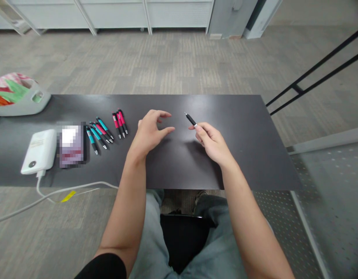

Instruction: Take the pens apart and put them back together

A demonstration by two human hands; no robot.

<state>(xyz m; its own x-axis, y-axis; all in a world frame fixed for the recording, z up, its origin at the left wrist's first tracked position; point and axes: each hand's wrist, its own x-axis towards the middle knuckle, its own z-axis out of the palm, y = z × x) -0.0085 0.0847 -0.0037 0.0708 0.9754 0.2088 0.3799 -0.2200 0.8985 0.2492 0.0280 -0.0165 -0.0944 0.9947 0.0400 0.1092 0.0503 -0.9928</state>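
Observation:
Between the thumb and fingers of my right hand (209, 140) is a pen (191, 119) with a black grip, its tip pointing up and to the left; the rest of its barrel is hidden in the hand. To the left of it, my left hand (152, 130) is held over the table with thumb and fingers apart and nothing between them. Beyond that hand lie several pink pens (120, 123) with black grips, side by side. Farther left rests a loose group of teal pens (94, 138) with a pink pen (102, 132) among them.
On the dark table (240, 155), a pixelated purple item (71, 149) lies beside a white power bank (39, 151). A white cable (65, 189) runs from it past the front edge. A white basket (41, 99) with colourful cloth stands at the far left. Black metal bars (298, 90) rise at right.

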